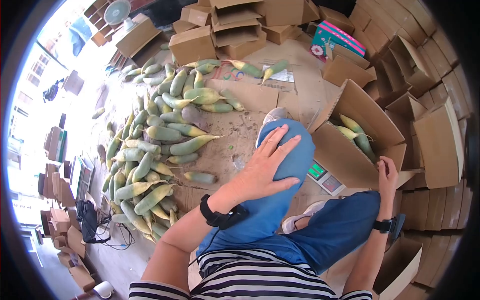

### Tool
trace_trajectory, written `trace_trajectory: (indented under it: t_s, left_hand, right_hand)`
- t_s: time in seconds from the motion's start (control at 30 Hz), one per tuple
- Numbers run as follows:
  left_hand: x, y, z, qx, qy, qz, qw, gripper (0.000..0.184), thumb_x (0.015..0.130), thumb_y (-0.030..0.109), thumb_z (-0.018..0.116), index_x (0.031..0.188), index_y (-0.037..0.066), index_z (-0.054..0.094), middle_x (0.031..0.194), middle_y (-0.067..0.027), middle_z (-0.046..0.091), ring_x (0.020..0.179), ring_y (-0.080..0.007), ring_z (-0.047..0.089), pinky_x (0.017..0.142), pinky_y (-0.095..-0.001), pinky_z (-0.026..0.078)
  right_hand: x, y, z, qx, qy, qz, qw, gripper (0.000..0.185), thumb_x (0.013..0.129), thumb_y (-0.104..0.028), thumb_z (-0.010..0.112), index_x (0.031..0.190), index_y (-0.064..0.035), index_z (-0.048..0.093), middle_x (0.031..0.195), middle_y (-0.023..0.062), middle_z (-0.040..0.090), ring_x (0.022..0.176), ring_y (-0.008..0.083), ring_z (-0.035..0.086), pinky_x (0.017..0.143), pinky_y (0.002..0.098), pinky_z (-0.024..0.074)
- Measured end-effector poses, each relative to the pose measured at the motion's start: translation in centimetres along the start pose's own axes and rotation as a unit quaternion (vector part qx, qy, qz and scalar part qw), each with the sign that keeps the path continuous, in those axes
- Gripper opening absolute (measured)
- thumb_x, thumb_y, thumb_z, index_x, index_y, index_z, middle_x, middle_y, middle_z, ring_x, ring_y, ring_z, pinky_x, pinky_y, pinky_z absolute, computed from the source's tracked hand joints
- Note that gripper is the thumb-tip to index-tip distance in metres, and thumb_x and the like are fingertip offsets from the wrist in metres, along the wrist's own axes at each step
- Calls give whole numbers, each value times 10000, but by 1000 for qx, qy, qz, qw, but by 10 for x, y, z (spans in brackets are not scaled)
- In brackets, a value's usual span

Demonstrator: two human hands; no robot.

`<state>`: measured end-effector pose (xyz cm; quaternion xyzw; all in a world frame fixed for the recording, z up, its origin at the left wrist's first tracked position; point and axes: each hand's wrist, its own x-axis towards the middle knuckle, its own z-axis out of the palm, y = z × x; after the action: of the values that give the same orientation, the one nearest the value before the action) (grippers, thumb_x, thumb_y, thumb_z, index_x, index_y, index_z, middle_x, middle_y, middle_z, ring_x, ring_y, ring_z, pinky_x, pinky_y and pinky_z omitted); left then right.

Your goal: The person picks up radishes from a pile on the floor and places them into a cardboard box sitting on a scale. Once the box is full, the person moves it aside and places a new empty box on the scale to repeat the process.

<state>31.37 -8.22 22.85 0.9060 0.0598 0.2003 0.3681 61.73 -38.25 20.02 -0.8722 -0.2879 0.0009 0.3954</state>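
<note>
left hand (263, 167) spread flat on the knee (301, 152), holding nothing, nearer the loose radish (200, 177), which lies to its left, long axis crosswise. right hand (388, 173) at the carton (342, 156) edge; grip cannot be told.

Fan (117, 12) bk L, teal/pink box (340, 37), blk bag (89, 222) w/ cables (121, 245).

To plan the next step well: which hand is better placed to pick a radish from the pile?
Probably the left hand: it rests empty on the knee, nearer the radish pile, while the right hand is by the carton.
</note>
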Motion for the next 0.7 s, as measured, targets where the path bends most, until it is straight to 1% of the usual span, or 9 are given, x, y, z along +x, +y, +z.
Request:
trace_trajectory:
  t_s: [0.1, 0.17, 0.23, 0.3, 0.4, 0.43, 0.47, 0.57, 0.7]
  left_hand:
    - [-24, -15, -10, -116, -5, -88, 989, 843, 865, 409, 712, 1516, 52, 312, 1541, -219, 304, 1428, -395, 302, 1161, -460, 283]
    - [-53, -52, -11, -284, -59, -223, 931, 768, 891, 412, 689, 1469, 7, 385, 1466, -226, 424, 1378, -363, 398, 1126, -418, 338]
    - [-93, -98, -6, -267, -129, -408, 864, 640, 916, 415, 660, 1365, -15, 506, 1387, -213, 516, 1319, -362, 468, 1083, -406, 390]
    - [-153, -131, 5, 14, -151, -436, 887, 580, 886, 432, 682, 1267, 5, 592, 1342, -190, 560, 1291, -347, 498, 1050, -396, 424]
    - [-260, -185, 13, 251, -146, -531, 796, 662, 791, 483, 726, 1283, 67, 574, 1466, -173, 441, 1379, -328, 387, 1046, -539, 380]
    - [-289, -194, 1, 278, -147, -568, 760, 629, 773, 410, 739, 1280, 73, 576, 1489, -167, 409, 1409, -334, 337, 1064, -581, 336]
    - [-325, -205, -10, 296, -63, -577, 758, 607, 757, 333, 737, 1281, 71, 575, 1493, -163, 402, 1419, -334, 321, 1080, -593, 311]
    - [-387, -215, -58, 404, -59, -654, 637, 597, 763, 243, 704, 1308, 55, 548, 1539, -167, 360, 1464, -323, 266, 1126, -548, 273]
    - [-424, -202, -97, 383, -57, -641, 663, 618, 751, 100, 675, 1337, 46, 486, 1402, -174, 484, 1374, -346, 395, 1062, -478, 380]
  right_hand:
    - [3, -5, 4, 4, -14, 10, 1000, 194, 1011, -133, 557, 1129, 0, 635, 895, 61, 660, 817, 111, 606, 762, 257, 494]
    - [5, -7, 5, -5, -20, 10, 1000, 194, 1012, -134, 556, 1129, 1, 634, 896, 62, 661, 817, 110, 605, 761, 257, 493]
    - [8, 0, 7, -7, -21, 9, 1000, 193, 1016, -134, 551, 1129, 0, 632, 898, 63, 664, 816, 106, 600, 762, 255, 489]
    - [9, 7, 7, -14, -23, 5, 1000, 192, 1016, -132, 549, 1128, -1, 632, 896, 61, 663, 819, 105, 599, 766, 255, 488]
    - [6, 8, 3, -34, -23, 3, 999, 188, 1019, -130, 542, 1126, -7, 634, 906, 59, 663, 830, 105, 597, 776, 256, 486]
    - [4, 6, 3, -43, -22, -2, 999, 186, 1018, -126, 538, 1122, -6, 633, 914, 63, 662, 840, 112, 600, 784, 261, 486]
    - [3, 4, 2, -53, -19, -7, 998, 183, 1016, -121, 534, 1119, -6, 633, 921, 68, 661, 850, 120, 603, 792, 265, 486]
    - [0, 1, 0, -78, -26, -21, 996, 178, 1009, -104, 530, 1114, 3, 625, 928, 92, 658, 862, 156, 617, 807, 283, 488]
    - [-3, -6, 1, -107, -16, -45, 993, 176, 1000, -96, 530, 1104, 16, 618, 927, 110, 657, 867, 193, 627, 821, 298, 487]
